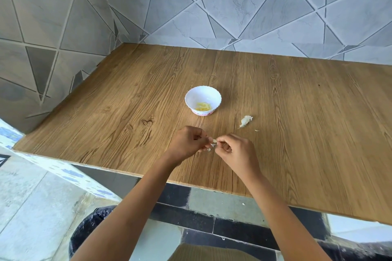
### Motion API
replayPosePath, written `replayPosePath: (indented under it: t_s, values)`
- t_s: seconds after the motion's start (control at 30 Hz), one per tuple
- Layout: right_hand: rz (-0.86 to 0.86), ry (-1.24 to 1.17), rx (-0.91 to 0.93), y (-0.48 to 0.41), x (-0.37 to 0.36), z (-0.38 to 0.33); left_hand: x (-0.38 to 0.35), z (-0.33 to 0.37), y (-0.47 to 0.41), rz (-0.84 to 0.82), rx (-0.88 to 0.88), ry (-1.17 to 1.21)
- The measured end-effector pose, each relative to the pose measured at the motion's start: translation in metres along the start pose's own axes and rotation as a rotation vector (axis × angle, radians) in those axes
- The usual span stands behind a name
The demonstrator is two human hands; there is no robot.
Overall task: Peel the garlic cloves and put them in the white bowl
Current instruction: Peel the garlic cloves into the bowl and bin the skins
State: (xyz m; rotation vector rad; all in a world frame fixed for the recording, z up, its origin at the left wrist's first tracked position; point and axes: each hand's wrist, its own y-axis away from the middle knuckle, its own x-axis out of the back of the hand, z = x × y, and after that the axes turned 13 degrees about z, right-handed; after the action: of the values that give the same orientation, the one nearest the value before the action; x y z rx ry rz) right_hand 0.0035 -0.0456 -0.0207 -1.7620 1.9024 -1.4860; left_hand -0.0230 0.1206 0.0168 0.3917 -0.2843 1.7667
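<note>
A small white bowl with a scalloped rim stands on the wooden table, and several peeled yellowish garlic cloves lie in it. Nearer to me, my left hand and my right hand meet fingertip to fingertip, both pinching one small garlic clove with whitish skin. Most of that clove is hidden by my fingers. Right of the bowl an unpeeled garlic clove lies on the table.
The wooden table sits in a corner of grey tiled walls. A tiny scrap of garlic skin lies right of the loose clove. The table's front edge runs just below my wrists, with tiled floor beneath.
</note>
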Motion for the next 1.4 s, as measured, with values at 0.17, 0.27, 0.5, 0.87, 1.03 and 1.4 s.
replayPosePath:
  t_s: [0.17, 0.27, 0.5, 0.87, 1.03, 1.4]
  values:
    - [0.006, 0.042, 0.054, 0.0, -0.001, -0.002, 0.002, 0.004, 0.002, -0.016, 0.065, 0.053]
    - [0.04, 0.052, 0.057, 0.001, -0.003, -0.003, 0.0, 0.005, 0.003, -0.016, 0.163, 0.121]
    - [0.052, 0.035, 0.003, 0.005, -0.007, -0.004, -0.001, 0.001, 0.006, -0.037, 0.266, 0.208]
    - [-0.108, -0.407, -0.702, 0.007, -0.005, -0.005, 0.006, -0.001, 0.009, -0.06, 0.263, 0.329]
    - [-0.094, -0.141, -0.435, 0.014, -0.009, 0.001, 0.009, 0.0, 0.008, -0.049, 0.247, 0.316]
    - [-0.106, -0.315, -0.468, 0.006, -0.008, -0.007, 0.006, -0.006, 0.005, -0.002, 0.267, 0.3]
